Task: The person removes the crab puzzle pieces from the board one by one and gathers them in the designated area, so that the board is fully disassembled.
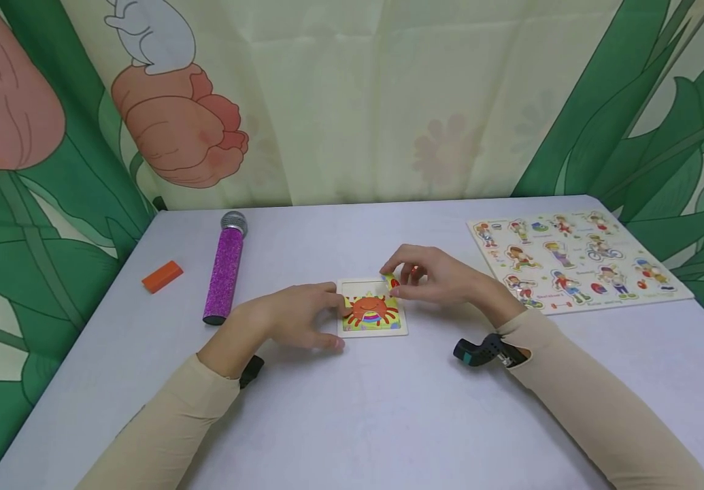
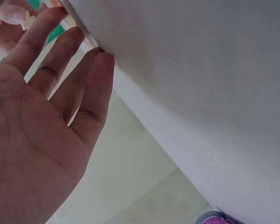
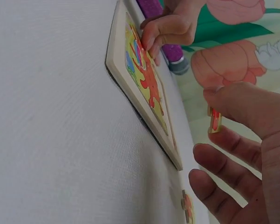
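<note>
Puzzle shows an orange crab; right fingers pinch a piece, left fingers spread.

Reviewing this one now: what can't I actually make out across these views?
Head view: the crab puzzle, its left rim partly covered by the left hand.
Head view: the picture board, lettering too small to read.
Left wrist view: the purple microphone, mostly cut off by the bottom edge.
Right wrist view: the held piece, partly behind the right hand; the loose piece, cut off below.
</note>
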### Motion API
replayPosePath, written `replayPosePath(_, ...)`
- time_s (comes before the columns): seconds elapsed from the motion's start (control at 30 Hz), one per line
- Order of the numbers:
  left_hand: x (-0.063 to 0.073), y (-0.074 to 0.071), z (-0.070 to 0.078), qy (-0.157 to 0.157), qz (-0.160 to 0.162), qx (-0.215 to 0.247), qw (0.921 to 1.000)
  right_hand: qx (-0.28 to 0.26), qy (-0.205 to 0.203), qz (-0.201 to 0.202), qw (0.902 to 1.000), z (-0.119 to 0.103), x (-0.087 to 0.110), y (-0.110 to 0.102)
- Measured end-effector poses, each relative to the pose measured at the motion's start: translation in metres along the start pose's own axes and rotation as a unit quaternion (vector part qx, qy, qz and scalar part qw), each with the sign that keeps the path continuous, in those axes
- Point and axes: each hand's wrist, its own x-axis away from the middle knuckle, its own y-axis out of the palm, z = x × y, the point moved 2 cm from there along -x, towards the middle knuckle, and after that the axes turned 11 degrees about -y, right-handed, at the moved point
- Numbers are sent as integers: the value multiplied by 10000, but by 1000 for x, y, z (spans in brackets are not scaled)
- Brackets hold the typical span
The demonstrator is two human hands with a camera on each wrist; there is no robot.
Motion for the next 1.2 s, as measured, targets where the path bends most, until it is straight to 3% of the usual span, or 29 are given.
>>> replayPosePath(0.57, -5, -3, -2, 86, -51, -6, 9999, -275, -713, 745, 9943, 5, 7, -11)
replayPosePath(1.0, -3, -5, 0, -60, -123, -23, 9999, -36, -793, 918, 9926, 10, 20, -28)
replayPosePath(1.2, -3, -4, -1, -99, -138, 28, 9999, 302, -532, 936, 9937, 11, 31, -39)
